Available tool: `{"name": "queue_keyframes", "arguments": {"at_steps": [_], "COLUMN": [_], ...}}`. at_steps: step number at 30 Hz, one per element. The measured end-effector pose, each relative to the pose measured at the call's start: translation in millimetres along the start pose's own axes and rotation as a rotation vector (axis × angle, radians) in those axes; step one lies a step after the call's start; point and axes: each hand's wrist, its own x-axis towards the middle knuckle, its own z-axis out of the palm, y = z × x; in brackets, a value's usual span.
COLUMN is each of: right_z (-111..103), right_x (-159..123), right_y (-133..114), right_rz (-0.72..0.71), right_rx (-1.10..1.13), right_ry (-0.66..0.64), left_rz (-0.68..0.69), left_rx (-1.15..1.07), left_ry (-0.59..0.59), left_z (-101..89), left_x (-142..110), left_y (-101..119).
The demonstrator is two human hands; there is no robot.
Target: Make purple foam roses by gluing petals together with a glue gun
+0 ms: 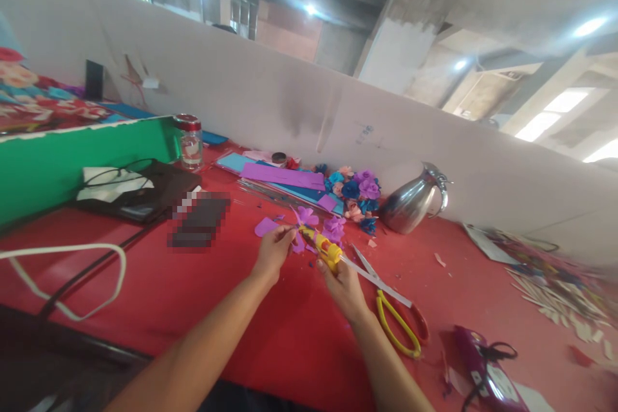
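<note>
My right hand point(345, 286) is wrapped round a yellow hot glue gun point(331, 252), its nozzle pointing left toward my other hand. A long whitish glue stick point(374, 279) sticks out of its back end. The fingers of my left hand point(275, 250) are pinched at the base of a purple paper flower point(305, 215), right by the nozzle; the exact grip point is partly hidden. Beside it lie a loose purple petal point(265, 226) and another ruffled purple flower point(334, 228). Scissors point(398, 328) with yellow handles rest right of my right hand, partly under the glue stick.
Behind my hands lie purple paper strips point(282, 176) and a pile of paper roses point(360, 188). A steel jug point(410, 203) stands by the partition. A glass jar point(190, 145), a dark pouch point(145, 190), a white cable point(120, 270) and a purple device point(490, 373) are around.
</note>
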Motion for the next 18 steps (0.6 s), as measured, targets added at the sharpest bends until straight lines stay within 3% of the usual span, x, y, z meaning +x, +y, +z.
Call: {"name": "queue_keyframes", "arguments": {"at_steps": [18], "right_z": [-4.3], "right_x": [4.7], "right_y": [3.1], "right_rz": [0.018], "right_rx": [0.026], "right_ry": [0.051], "left_rz": [-0.022], "left_rx": [-0.036], "left_ry": [-0.037], "left_z": [0.0], "left_x": [0.3], "left_y": [0.7]}}
